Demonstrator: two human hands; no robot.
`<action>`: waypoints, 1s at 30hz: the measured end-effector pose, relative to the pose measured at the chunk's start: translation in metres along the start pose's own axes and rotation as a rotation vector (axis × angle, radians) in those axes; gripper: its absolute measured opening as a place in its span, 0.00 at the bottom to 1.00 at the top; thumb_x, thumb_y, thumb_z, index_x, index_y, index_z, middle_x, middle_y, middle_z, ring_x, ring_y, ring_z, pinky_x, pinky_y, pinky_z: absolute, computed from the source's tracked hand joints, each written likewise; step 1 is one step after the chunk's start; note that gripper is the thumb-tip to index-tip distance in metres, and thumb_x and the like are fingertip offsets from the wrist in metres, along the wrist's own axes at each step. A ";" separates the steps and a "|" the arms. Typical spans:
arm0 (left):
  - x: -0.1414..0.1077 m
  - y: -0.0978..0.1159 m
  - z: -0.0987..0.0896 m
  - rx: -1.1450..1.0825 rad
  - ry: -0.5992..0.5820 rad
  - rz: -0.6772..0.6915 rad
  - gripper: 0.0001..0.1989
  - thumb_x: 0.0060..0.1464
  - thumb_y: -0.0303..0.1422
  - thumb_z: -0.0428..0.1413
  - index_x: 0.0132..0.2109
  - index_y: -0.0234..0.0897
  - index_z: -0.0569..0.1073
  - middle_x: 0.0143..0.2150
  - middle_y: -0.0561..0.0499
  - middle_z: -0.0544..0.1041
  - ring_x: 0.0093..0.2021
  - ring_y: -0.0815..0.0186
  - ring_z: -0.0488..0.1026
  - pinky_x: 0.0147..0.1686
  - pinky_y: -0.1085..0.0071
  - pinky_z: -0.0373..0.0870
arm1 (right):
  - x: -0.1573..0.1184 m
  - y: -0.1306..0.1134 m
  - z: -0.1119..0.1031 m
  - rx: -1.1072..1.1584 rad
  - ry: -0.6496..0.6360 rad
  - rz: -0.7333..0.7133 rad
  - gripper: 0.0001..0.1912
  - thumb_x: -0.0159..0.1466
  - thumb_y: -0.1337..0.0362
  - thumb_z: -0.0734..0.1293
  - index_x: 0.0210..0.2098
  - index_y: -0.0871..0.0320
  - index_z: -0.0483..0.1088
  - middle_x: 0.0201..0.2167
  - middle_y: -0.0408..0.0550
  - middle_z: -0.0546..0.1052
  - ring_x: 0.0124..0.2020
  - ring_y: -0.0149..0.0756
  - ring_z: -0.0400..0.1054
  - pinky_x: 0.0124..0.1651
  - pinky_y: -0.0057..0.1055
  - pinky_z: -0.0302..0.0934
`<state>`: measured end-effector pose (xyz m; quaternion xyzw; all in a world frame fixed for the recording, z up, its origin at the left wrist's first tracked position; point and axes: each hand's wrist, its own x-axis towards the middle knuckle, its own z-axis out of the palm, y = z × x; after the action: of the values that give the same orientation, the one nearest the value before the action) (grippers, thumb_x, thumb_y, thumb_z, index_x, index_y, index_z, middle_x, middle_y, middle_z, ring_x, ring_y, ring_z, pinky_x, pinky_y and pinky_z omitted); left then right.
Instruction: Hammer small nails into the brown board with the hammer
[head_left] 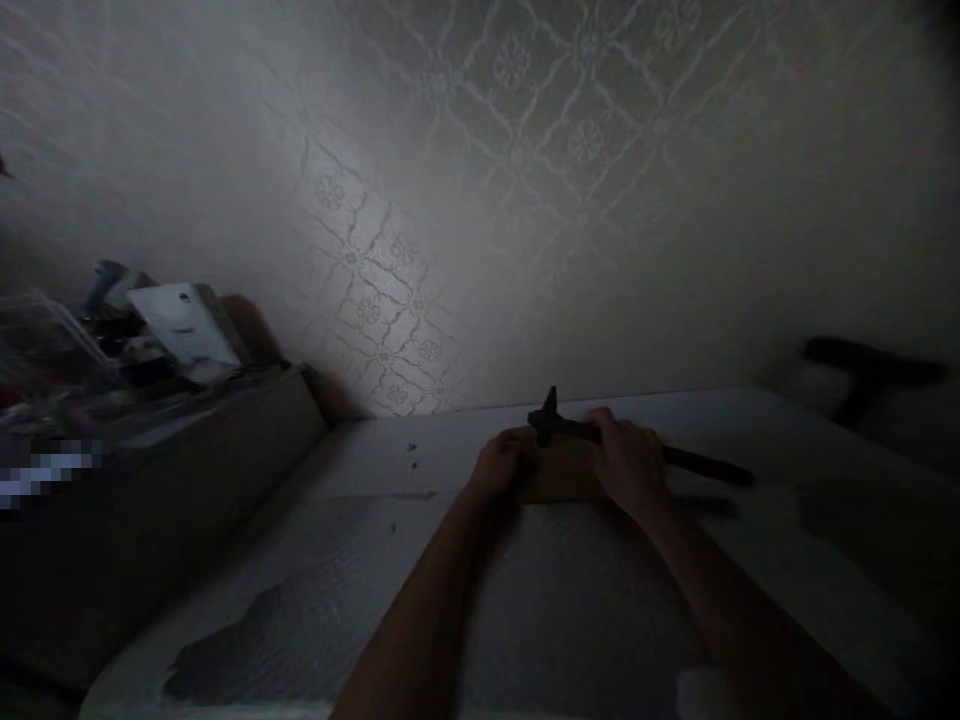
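Right hand [630, 458] is clamping around the handle of a hammer [546, 418], gripping mid-handle; the head is sitting up and left of that hand, above the wooden block [562, 472]. Left hand [504, 462] is resting at the block's left edge, fingers curled; can't tell if they're pinching anything. Block is lying between both hands on the table [360, 455]. A few small dark bits [412, 448] are lying left of the left hand.

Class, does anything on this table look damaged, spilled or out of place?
Yes. The white table has a ragged-edged dark patch near its front left, perhaps worn or torn covering. Small dark bits lie scattered left of the board.
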<state>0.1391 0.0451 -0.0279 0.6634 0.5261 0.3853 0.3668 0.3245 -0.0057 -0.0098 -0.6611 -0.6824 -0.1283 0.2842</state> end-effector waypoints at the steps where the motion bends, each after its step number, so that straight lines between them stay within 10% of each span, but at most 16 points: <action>1: 0.000 0.000 0.000 -0.008 0.000 0.001 0.14 0.52 0.26 0.49 0.44 0.32 0.75 0.42 0.44 0.79 0.43 0.63 0.74 0.46 0.69 0.68 | 0.000 -0.001 -0.001 0.009 -0.006 -0.011 0.14 0.61 0.74 0.57 0.43 0.55 0.65 0.33 0.48 0.75 0.39 0.39 0.68 0.41 0.34 0.49; 30: 0.002 -0.005 -0.002 -0.025 -0.026 0.058 0.11 0.48 0.25 0.48 0.37 0.33 0.74 0.39 0.46 0.77 0.41 0.64 0.73 0.46 0.70 0.67 | -0.001 -0.001 0.001 0.077 -0.095 -0.088 0.20 0.61 0.73 0.59 0.50 0.53 0.69 0.44 0.49 0.76 0.45 0.39 0.67 0.45 0.36 0.52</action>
<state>0.1352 0.0477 -0.0312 0.6787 0.4972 0.3935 0.3705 0.3234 -0.0063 -0.0111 -0.6245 -0.7278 -0.0829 0.2710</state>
